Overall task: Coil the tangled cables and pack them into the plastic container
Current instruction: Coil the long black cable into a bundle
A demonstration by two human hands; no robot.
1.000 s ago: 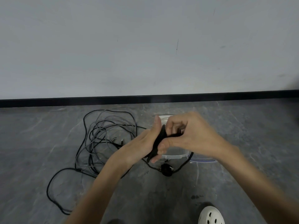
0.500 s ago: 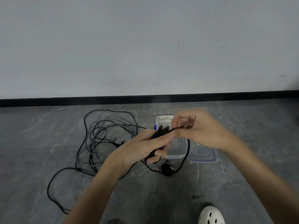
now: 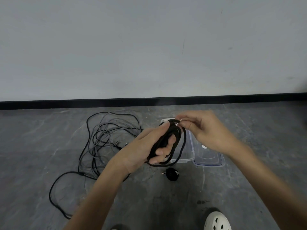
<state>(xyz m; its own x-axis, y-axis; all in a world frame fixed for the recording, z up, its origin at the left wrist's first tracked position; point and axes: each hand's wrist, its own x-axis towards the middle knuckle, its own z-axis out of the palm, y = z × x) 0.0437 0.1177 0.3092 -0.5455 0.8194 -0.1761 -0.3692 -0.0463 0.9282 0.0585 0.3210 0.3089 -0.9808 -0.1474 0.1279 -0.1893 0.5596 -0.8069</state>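
the fingers [image 3: 159, 152] of the left hand [image 3: 141, 146] are curled round a bundle of loops of the black cable [image 3: 162, 141], with fingertips showing through the loops, so the coil is clamped against the palm. the fingers [image 3: 186, 125] of the right hand [image 3: 211, 132] pinch 1 strand at the top of the coil, apparently thumb against forefinger, though this hand is blurred and the exact pinch is hard to read. the step in hand looks like laying 1 more turn onto the coil. to do it well, the right hand should lead the strand round in the same sense as the other loops, match their size, and add a slight twist so it lies flat instead of kinking. meanwhile the left grip should loosen only enough to take the turn in. below the coil a plug [image 3: 172, 174] lies on the floor [image 3: 49, 155]. it is probably this cable's end, but the join is not visible, and a short tail would want tucking so the bundle does not spring open. the plastic container [image 3: 182, 161] sits open behind the hands, its lid [image 3: 208, 158] just beside it on the right. well to the left lies the heap of tangled cables [image 3: 106, 135], grey and black, not yet coiled.
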